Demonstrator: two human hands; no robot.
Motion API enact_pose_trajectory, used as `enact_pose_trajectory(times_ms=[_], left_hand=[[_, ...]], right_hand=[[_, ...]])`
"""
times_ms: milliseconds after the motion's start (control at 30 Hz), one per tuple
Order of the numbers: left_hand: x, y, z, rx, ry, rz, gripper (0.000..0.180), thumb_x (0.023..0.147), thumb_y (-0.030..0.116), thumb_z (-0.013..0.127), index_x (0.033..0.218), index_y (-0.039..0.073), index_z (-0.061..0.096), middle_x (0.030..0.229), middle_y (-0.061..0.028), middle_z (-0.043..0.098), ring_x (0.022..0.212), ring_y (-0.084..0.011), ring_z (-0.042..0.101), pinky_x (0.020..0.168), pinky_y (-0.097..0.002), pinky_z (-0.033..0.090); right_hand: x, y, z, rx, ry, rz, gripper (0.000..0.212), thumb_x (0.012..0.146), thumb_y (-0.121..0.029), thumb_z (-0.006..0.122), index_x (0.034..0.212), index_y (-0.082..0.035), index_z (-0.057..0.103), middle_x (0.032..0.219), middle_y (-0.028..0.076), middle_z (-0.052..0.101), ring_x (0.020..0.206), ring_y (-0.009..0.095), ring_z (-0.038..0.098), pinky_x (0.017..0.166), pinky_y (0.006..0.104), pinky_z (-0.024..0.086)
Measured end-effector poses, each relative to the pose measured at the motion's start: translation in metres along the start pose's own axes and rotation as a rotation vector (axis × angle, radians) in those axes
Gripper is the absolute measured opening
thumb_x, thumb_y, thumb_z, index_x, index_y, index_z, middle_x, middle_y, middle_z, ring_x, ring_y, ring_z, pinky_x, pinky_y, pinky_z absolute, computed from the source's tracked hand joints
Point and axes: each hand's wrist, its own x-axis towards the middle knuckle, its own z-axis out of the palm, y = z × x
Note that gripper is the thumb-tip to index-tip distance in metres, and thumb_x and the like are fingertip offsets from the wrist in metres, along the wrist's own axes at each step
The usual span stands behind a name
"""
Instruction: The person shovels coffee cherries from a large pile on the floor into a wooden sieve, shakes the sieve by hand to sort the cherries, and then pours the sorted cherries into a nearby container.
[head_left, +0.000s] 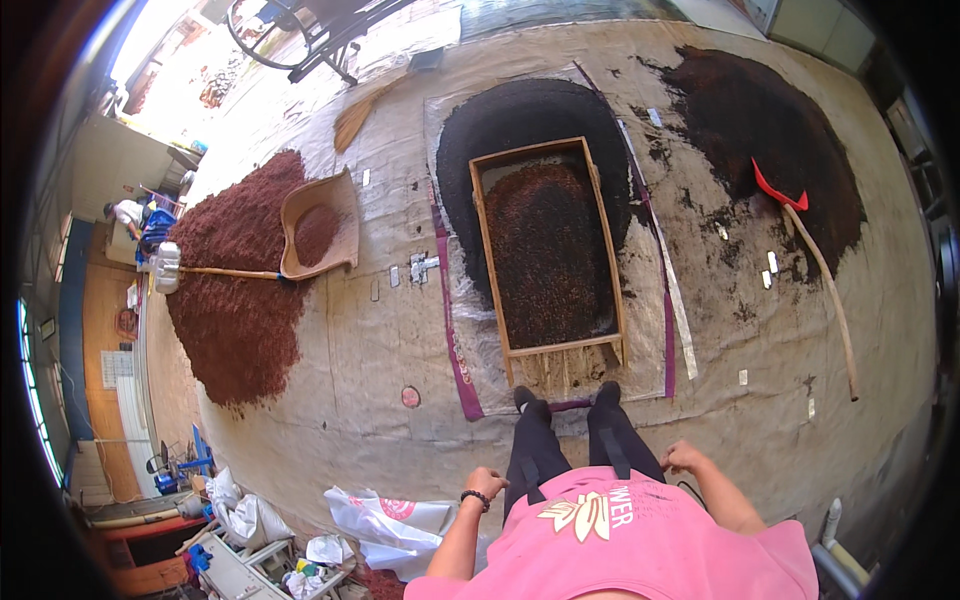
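Up top right a big dark heap (775, 140) is sitting, a reddish pile (240, 290) is lying left, a wooden sieve frame (548, 250) is resting mid-frame, and down low both left hand (486, 482) and right hand (684, 458) are hanging loosely curled, empty.
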Motion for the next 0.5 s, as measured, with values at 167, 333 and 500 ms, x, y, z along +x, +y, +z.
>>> enact_pose_trajectory(times_ms=[167,333,500], left_hand=[[0.021,-0.005,-0.021,-0.037,-0.194,-0.093,0.026,0.064,0.027,0.067,0.067,0.001,0.062,0.05,-0.0069,0.053,0.038,-0.0154,0.047,0.036,-0.0293,0.038],[0.039,-0.029,-0.03,0.133,-0.173,0.008,0.025,0.062,0.024,0.068,0.072,0.002,0.064,0.059,-0.0095,0.059,0.047,-0.0169,0.053,0.045,-0.0312,0.044],[0.037,-0.048,-0.056,-0.071,-0.414,0.063,0.015,0.064,0.017,0.061,0.069,0.003,0.064,0.057,-0.0055,0.058,0.044,-0.0123,0.049,0.041,-0.0262,0.039]], right_hand=[[-0.003,0.0,0.034,0.272,-0.048,0.073,0.015,0.063,-0.005,0.061,0.078,0.0,0.06,0.065,0.008,0.059,0.045,0.015,0.051,0.039,0.027,0.04],[-0.015,-0.023,0.077,0.238,0.055,0.049,0.021,0.061,-0.001,0.06,0.082,0.0,0.06,0.063,0.009,0.058,0.046,0.015,0.051,0.038,0.0278,0.039],[-0.019,-0.006,0.112,0.4,0.056,0.113,0.018,0.062,0.003,0.058,0.08,0.003,0.059,0.065,0.01,0.058,0.048,0.015,0.051,0.039,0.0286,0.038]])
